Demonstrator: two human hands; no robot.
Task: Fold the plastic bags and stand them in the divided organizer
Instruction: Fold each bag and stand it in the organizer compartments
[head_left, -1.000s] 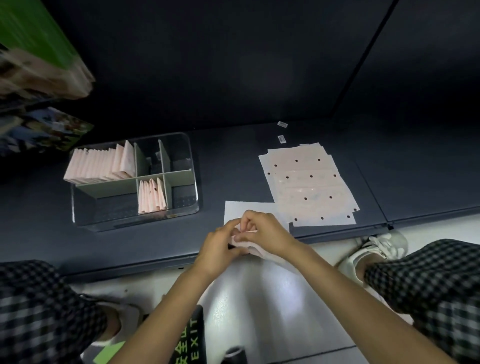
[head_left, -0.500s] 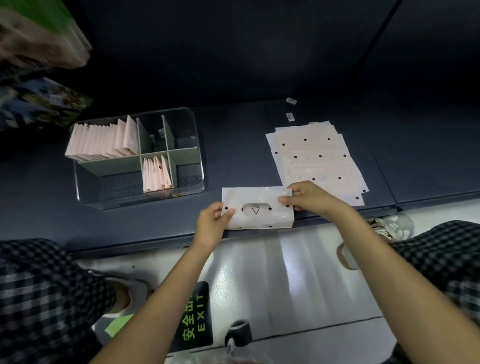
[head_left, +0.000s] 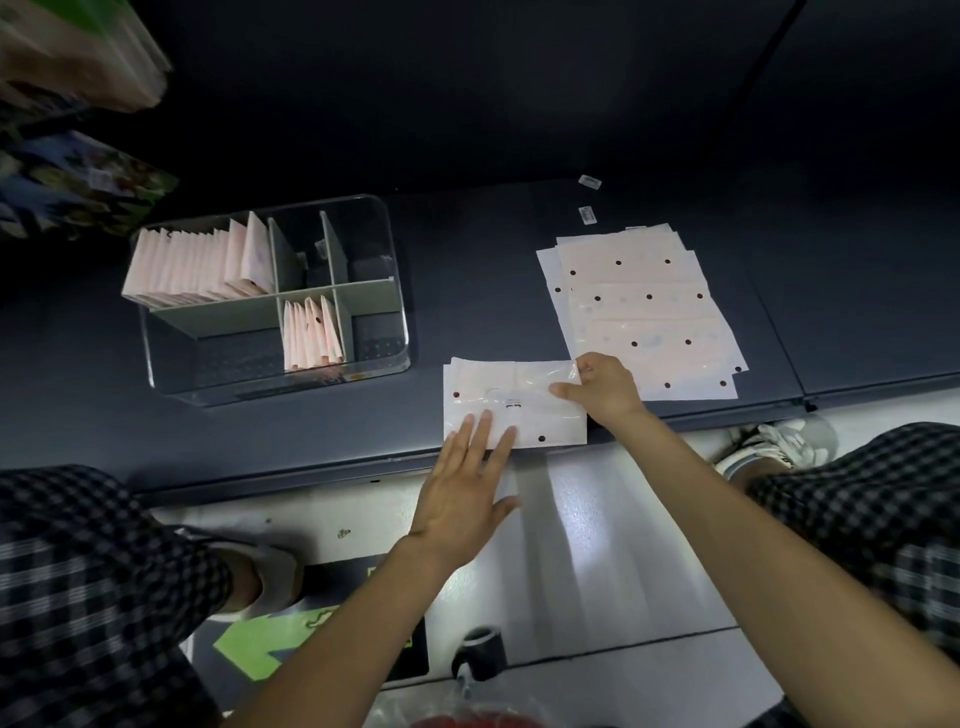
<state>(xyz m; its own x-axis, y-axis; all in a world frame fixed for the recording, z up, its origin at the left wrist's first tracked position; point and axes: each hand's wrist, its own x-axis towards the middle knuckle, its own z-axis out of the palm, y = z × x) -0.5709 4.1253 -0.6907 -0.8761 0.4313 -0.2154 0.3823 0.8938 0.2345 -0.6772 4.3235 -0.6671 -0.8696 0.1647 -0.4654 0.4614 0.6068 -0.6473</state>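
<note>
A white plastic bag (head_left: 511, 395) with dark dots lies flat on the dark shelf near its front edge. My left hand (head_left: 462, 488) is spread open, its fingertips pressing on the bag's lower left part. My right hand (head_left: 602, 389) pinches the bag's right edge, lifting a corner slightly. To the left stands the clear divided organizer (head_left: 379, 228). Many folded pink bags (head_left: 197, 265) fill its back left compartment, and several more folded bags (head_left: 311, 332) stand in a front middle compartment. A stack of flat bags (head_left: 644, 312) lies to the right.
Two small labels (head_left: 589, 197) lie behind the flat stack. Packaged goods (head_left: 78, 182) sit at the far left. The shelf's front edge (head_left: 311, 467) runs just below the bag. My checkered trouser knees and shoes flank the white floor, where a green arrow sign (head_left: 265, 644) lies.
The bag went from bunched in both hands to spread out on the shelf. My left hand let go of its left edge and now lies flat on it.
</note>
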